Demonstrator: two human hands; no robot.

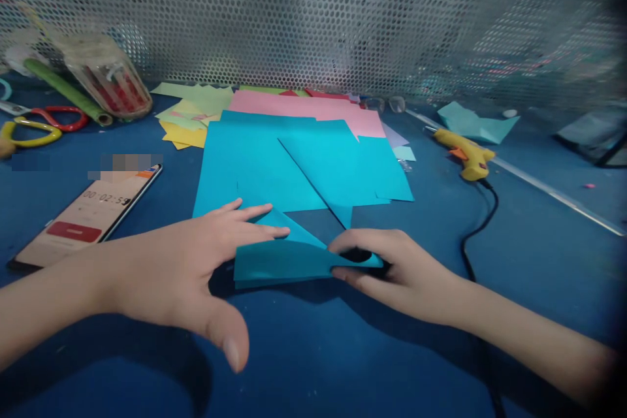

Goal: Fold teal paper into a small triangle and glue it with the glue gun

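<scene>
A folded blue sheet of paper [279, 262] is pinched at its right end between the thumb and fingers of my right hand [396, 268]. Its fold lies toward me, and a pointed flap rises behind it. Spread wide, my left hand [191, 268] hovers at the paper's left end with thumb and fingers apart; whether a fingertip touches the flap I cannot tell. Just beyond both hands lie blue paper sheets [255, 163], overlapping, with a triangular blue piece [318, 173] on top. Pink paper [304, 111] shows from under them.
A phone [73, 215] with a running timer lies left. Behind it are scissors [34, 134], a green roll [63, 88] and a glass jar [108, 78]. At right lie a yellow glue gun [465, 153], its black cord [465, 241] and a clear ruler [548, 189]. Perforated metal [313, 13] stands behind.
</scene>
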